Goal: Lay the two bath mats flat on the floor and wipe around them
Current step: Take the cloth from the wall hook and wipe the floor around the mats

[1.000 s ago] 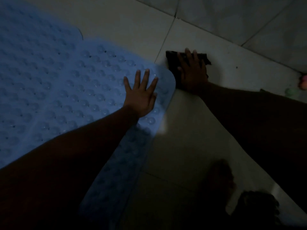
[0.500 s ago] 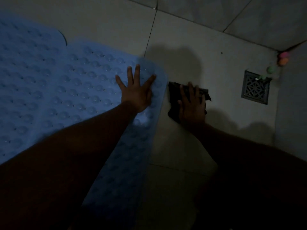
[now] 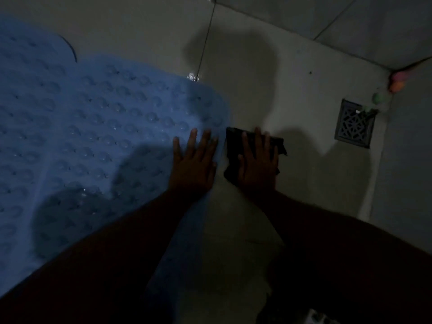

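A blue bath mat (image 3: pixel 112 127) with rows of suction bumps lies flat on the pale tiled floor (image 3: pixel 292 94). A second blue mat (image 3: pixel 30 57) lies behind it at the far left, partly overlapped. My left hand (image 3: pixel 194 160) rests flat, fingers spread, on the near mat's right edge. Just right of that edge, my right hand (image 3: pixel 257 160) presses flat on a dark cloth (image 3: pixel 232 139) on the floor. Both forearms run in from the bottom of the view.
A square metal floor drain (image 3: pixel 354 125) sits at the right, near the wall corner. Small pink, orange and green objects (image 3: pixel 395 86) lie in that corner. A tile joint (image 3: pixel 205 43) runs back from the mat. The room is dim, with dark shadows.
My right hand and the cloth have slid back toward me along the mat's right edge. The left hand has shifted closer to that edge, and the view has swung right, showing the drain.
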